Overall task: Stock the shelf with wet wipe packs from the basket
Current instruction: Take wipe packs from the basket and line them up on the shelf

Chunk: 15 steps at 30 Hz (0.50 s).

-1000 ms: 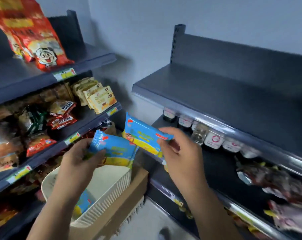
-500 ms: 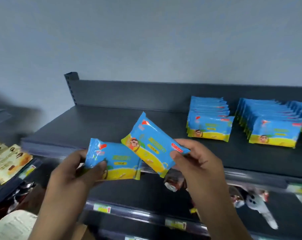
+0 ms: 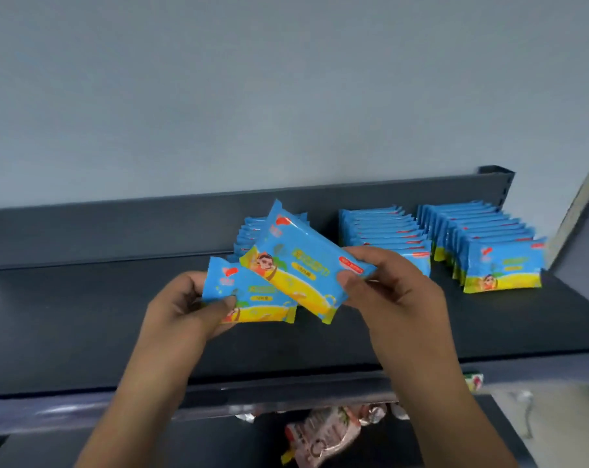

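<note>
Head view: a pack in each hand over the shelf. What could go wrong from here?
1. The right hand pinches the right pack by one end, tilted; it could slip.
2. It overlaps the left pack in the left hand; they may snag when parted.
3. The rows stand on edge; with no free hand, a nudge could tip them.

The single head-worn view looks forward and slightly down onto a dark top shelf [image 3: 83, 315] at close arm's reach. The left hand [image 3: 185, 309] and right hand [image 3: 387, 292] sit mid-frame. A grey wall [image 3: 286, 96] fills the upper half, and a lower shelf [image 3: 218, 444] edges the bottom.
</note>
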### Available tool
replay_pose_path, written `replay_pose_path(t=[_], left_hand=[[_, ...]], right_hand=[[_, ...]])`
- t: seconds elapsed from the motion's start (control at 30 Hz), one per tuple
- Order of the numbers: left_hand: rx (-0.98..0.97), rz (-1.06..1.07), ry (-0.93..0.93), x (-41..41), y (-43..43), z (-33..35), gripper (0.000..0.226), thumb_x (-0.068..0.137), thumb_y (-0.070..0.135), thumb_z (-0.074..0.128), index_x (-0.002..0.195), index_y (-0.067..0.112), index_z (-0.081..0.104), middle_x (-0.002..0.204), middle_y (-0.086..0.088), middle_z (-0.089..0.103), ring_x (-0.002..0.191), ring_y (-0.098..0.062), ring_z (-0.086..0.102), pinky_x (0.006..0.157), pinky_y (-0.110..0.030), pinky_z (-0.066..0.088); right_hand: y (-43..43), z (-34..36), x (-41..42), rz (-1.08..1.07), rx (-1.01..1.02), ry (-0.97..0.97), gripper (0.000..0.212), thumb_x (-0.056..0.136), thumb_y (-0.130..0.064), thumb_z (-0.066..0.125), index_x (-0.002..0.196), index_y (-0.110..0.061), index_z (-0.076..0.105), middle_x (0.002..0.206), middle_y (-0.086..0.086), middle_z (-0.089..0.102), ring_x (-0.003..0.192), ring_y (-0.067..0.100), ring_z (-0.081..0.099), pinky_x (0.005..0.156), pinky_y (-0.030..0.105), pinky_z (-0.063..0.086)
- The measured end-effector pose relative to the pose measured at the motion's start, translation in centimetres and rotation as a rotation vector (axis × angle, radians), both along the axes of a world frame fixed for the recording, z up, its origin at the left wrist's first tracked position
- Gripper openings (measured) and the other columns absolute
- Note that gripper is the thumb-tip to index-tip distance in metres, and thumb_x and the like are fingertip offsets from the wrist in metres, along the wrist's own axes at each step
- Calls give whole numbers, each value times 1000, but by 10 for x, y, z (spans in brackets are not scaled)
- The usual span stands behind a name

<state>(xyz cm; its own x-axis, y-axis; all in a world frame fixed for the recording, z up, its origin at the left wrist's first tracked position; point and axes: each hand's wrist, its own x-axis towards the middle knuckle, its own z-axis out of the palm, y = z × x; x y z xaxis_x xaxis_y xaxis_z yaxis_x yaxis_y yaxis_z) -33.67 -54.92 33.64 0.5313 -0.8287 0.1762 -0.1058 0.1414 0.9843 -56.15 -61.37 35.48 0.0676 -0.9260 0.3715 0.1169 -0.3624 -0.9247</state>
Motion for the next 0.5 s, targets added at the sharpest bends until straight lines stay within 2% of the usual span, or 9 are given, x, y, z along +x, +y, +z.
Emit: replay_pose_path(t=[0.1,0.17,0.27,0.37,0.5], left_hand=[[75,7,-205,-6,-28,-7,24,81,-12,75,90,10,71,88,-5,79,82,-18,72,80,-35,58],[131,75,-329,-6,-41,-13,29,78,-8,79,86,18,71,85,5,78,82,-11,73,79,-29,57],[235,219,-511,-1,-51,-20,22,79,9,83,82,25,68,81,10,74,84,-13,71,77,-34,54],[305,245,-582,2,-54,-21,17,81,21,82,84,27,66,83,13,71,84,-17,68,75,-36,51],[361,229,-562,5,-54,-19,19,83,26,82,85,29,64,84,14,70,83,-12,67,73,-35,50]], right_hand=[[-11,-1,-15,-44,-11,12,28,88,-10,77,97,-37,76,86,8,74,85,40,69,76,62,58],[-18,-3,-26,-73,-22,37,26,88,-12,78,98,-36,76,85,12,73,77,35,69,73,60,58],[-30,-5,-42,-117,-32,97,25,88,-13,78,98,-36,76,78,11,69,67,19,61,65,43,58],[-43,-6,-55,-149,-51,179,23,88,-12,77,98,-33,76,72,9,64,60,8,55,55,22,47],[-64,-10,-70,-147,-78,376,24,90,-14,75,98,-36,74,61,0,55,53,5,47,51,16,39]])
